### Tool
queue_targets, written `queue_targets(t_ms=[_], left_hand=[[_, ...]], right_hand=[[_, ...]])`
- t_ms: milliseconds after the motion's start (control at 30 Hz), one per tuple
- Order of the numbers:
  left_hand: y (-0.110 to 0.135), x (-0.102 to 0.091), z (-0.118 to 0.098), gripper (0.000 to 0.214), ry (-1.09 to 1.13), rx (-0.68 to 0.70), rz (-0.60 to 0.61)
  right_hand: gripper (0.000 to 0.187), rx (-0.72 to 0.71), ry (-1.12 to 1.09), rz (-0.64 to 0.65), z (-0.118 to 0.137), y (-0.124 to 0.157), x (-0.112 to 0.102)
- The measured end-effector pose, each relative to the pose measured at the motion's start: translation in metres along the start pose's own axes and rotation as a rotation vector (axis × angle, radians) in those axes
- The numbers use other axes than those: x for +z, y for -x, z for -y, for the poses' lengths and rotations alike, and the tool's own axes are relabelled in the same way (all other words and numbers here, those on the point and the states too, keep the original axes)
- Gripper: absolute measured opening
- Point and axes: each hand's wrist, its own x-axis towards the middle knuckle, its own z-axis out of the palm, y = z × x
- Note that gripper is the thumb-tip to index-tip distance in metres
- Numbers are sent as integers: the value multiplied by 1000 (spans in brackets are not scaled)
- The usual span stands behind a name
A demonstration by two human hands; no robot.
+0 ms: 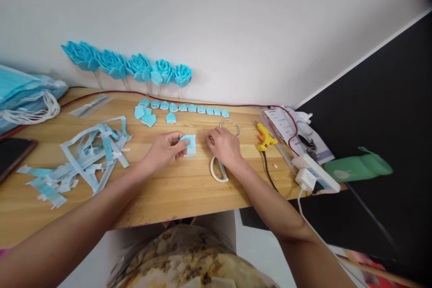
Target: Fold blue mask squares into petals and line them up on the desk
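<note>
My left hand pinches a small light-blue fabric square with a paler lower edge between thumb and fingers, held just above the table. To its right, my right hand is closed over what look like white-handled scissors. One handle loop shows below the hand and a thinner pale ring shows above it; the blades are hidden. Beyond the hands, small folded blue pieces lie in a row, with a single piece in front and a loose group at the left.
Several blue fabric flowers on sticks lean against the wall. Cut strips are heaped at left, near a phone and packed masks. At right are a yellow glue gun, papers, a power strip and a green pouch.
</note>
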Motion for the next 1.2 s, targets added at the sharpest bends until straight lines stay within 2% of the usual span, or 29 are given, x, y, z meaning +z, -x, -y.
queue_targets(t_ms=[100,233,333,433,567,667,800,900,1067,1200], left_hand=[[1,1,-1,32,-9,1,10],[1,2,0,32,-4,-1,11],[0,1,2,30,3,-10,11],[-2,0,3,27,16,-12,10],[-3,-1,4,25,24,0,4],[-2,0,3,26,40,-13,5],[-1,0,3,26,60,-24,1],[-1,0,4,25,52,-29,5],[-3,0,8,26,32,-6,10],[-3,0,11,27,18,7,16]], right_hand=[[14,66,-151,-32,-6,-1,7],[14,175,-426,8,-18,-6,18],[20,162,-550,6,-24,-8,18],[17,55,-479,-7,-22,-5,10],[17,-76,-204,-10,-11,1,2],[15,-79,-78,-10,-4,3,3],[16,-27,-85,-28,-4,3,8],[15,34,-212,-43,-10,0,12],[14,208,-588,-7,-22,-6,22],[13,298,-748,-17,-25,-9,29]])
